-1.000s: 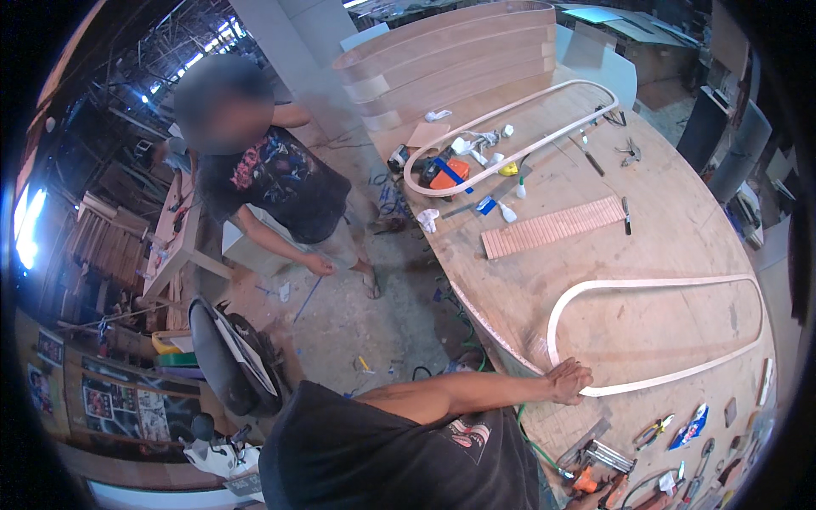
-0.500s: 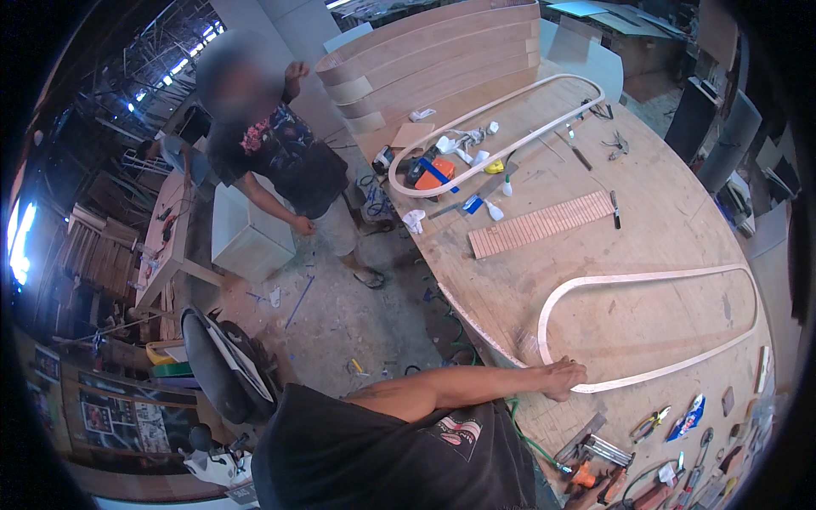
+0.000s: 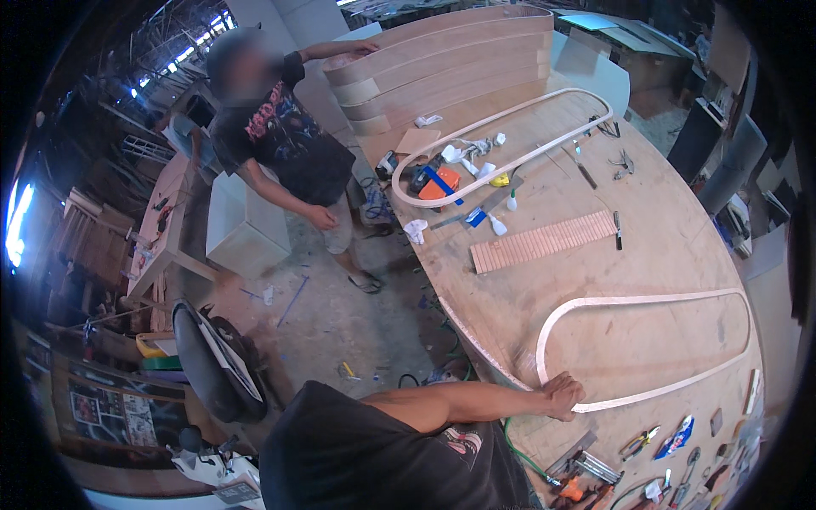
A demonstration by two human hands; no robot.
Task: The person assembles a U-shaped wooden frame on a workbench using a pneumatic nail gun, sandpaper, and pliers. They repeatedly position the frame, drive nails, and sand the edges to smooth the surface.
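My left hand [image 3: 561, 397] grips the near left corner of a pale, rounded wooden loop frame [image 3: 620, 301], its fingers curled around the strip. The loop lies along the near right part of the large wooden table [image 3: 527, 297], long and narrow with curved ends. My right hand is not in view. Below the loop, close to my body, lie a nail gun with an orange part [image 3: 571, 489], pliers [image 3: 639, 442] and a blue-and-white packet [image 3: 676, 437]. Beyond the loop rests a slatted wooden strip panel [image 3: 544, 241], with a dark-handled tool [image 3: 618, 229] at its end.
A second loop frame [image 3: 501, 113] lies farther back around an orange tool [image 3: 438, 182], rags and glue bottles [image 3: 498, 224]. Behind it stands a tall bent-plywood ring [image 3: 450, 59]. A co-worker [image 3: 289, 136] stands left of the table, one hand on that ring. A motorbike [image 3: 217, 357] is at lower left.
My view has shifted slightly, and the near loop appears lower in it. My left hand keeps its grip. The co-worker's raised hand has moved onto the plywood ring.
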